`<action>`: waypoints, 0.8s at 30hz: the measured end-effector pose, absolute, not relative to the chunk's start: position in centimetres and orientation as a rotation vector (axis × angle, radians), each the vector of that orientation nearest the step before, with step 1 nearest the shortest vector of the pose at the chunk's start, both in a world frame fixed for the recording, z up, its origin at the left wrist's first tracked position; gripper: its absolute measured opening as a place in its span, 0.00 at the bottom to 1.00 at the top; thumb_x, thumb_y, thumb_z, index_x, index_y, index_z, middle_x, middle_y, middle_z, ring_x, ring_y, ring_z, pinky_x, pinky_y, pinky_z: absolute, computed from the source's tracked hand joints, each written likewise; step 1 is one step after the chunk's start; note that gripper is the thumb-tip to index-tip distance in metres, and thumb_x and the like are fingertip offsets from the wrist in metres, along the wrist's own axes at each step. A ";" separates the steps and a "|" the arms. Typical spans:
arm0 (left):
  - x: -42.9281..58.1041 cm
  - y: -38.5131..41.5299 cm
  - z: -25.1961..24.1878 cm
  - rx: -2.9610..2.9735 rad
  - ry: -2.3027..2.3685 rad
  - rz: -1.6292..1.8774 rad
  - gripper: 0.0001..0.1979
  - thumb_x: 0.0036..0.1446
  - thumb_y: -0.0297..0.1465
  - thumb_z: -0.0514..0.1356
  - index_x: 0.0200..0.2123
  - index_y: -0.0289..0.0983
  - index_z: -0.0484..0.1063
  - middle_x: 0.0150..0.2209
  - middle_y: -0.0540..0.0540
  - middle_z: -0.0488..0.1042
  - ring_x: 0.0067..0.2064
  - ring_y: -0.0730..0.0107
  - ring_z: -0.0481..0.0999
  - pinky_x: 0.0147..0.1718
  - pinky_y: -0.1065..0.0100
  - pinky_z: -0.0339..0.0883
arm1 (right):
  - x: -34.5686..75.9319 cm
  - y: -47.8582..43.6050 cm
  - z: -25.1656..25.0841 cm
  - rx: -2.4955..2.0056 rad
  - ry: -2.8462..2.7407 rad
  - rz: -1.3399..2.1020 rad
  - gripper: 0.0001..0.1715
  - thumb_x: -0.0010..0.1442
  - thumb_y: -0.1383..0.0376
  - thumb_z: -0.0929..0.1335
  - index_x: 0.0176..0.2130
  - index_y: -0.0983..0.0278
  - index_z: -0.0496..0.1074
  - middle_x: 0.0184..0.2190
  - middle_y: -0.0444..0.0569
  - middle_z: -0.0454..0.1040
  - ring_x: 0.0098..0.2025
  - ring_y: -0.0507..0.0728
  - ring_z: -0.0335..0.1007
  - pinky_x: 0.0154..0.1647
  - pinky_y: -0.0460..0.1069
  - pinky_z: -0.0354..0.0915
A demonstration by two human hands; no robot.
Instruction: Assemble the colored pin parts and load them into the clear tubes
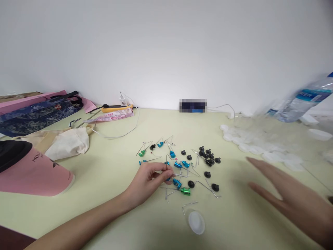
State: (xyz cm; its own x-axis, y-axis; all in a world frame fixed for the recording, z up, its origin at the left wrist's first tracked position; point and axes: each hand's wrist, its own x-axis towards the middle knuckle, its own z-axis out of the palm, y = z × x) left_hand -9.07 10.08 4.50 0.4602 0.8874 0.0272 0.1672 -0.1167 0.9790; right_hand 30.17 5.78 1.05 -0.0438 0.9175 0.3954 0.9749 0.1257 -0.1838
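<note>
Thumb and fingers of my left hand (pixel 153 175) are pinched on a small blue metal part at the middle of the table, among bent wires. Most of that part is hidden by the fingertips. Close by lie other blue parts (pixel 177 183), a green part (pixel 185 191) and thin bent wires (pixel 208 189). Several black discs with stems (pixel 207 174) are scattered to the right of them. Over the right side of the table, my right hand (pixel 283 194) is blurred, thumb and fingers apart, holding nothing. A round white lid (pixel 196 222) lies near the front.
White round caps (pixel 256 149) and blurred clear plastic stand at the right, with a water bottle (pixel 299 102) behind. On the left are a pink cup (pixel 39 173), a cloth bag (pixel 69 144) and a dark patterned bag (pixel 39 116). A phone-like device (pixel 193 106) leans on the wall.
</note>
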 end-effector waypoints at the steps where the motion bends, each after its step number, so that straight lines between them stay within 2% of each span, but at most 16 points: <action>1: -9.0 10.0 4.5 1.583 0.941 0.800 0.15 0.60 0.38 0.56 0.33 0.33 0.76 0.36 0.43 0.77 0.36 0.69 0.76 0.37 0.68 0.74 | 28.1 6.2 1.5 -1.771 -2.117 -0.157 0.36 0.56 0.45 0.65 0.61 0.49 0.60 0.57 0.50 0.68 0.55 0.69 0.67 0.52 0.65 0.67; 5: -9.0 10.2 4.4 1.579 0.937 0.823 0.15 0.60 0.38 0.56 0.32 0.33 0.76 0.36 0.43 0.77 0.36 0.69 0.75 0.38 0.68 0.74 | 21.8 8.9 4.5 -1.591 -2.258 -0.029 0.27 0.61 0.51 0.62 0.57 0.55 0.65 0.54 0.52 0.71 0.51 0.66 0.70 0.48 0.62 0.69; 8: -9.2 10.4 4.1 1.573 0.933 0.838 0.15 0.60 0.38 0.56 0.31 0.33 0.75 0.34 0.43 0.76 0.34 0.70 0.76 0.36 0.69 0.73 | 19.8 14.1 5.7 -1.570 -2.115 0.259 0.21 0.63 0.52 0.61 0.49 0.59 0.69 0.46 0.54 0.75 0.43 0.63 0.74 0.39 0.56 0.70; 11: -9.4 10.5 3.3 1.609 0.925 0.861 0.14 0.61 0.37 0.56 0.32 0.33 0.75 0.34 0.43 0.77 0.34 0.69 0.76 0.35 0.70 0.72 | 19.4 21.4 4.4 -1.533 -1.744 0.355 0.17 0.64 0.54 0.60 0.41 0.63 0.68 0.42 0.55 0.75 0.43 0.60 0.71 0.41 0.53 0.66; 14: -9.5 10.3 2.3 1.703 0.851 0.956 0.13 0.62 0.33 0.54 0.31 0.34 0.75 0.35 0.42 0.77 0.37 0.67 0.76 0.37 0.69 0.70 | 20.0 28.8 1.7 -1.665 -1.456 0.303 0.12 0.61 0.58 0.61 0.40 0.64 0.63 0.40 0.56 0.73 0.41 0.60 0.69 0.43 0.53 0.63; 18: -8.9 10.6 1.5 1.867 0.641 1.074 0.12 0.62 0.28 0.54 0.30 0.35 0.75 0.32 0.42 0.78 0.37 0.67 0.77 0.41 0.68 0.69 | 21.4 36.2 -0.3 -1.754 -1.240 0.205 0.15 0.59 0.58 0.62 0.42 0.65 0.60 0.38 0.56 0.69 0.40 0.60 0.66 0.42 0.54 0.62; 24: -8.6 12.2 -0.2 1.957 0.544 1.040 0.09 0.60 0.30 0.56 0.35 0.38 0.76 0.32 0.42 0.79 0.34 0.67 0.77 0.36 0.71 0.70 | 22.8 41.7 -0.3 -1.782 -1.169 0.056 0.22 0.52 0.58 0.69 0.42 0.65 0.58 0.42 0.58 0.65 0.45 0.63 0.61 0.47 0.56 0.59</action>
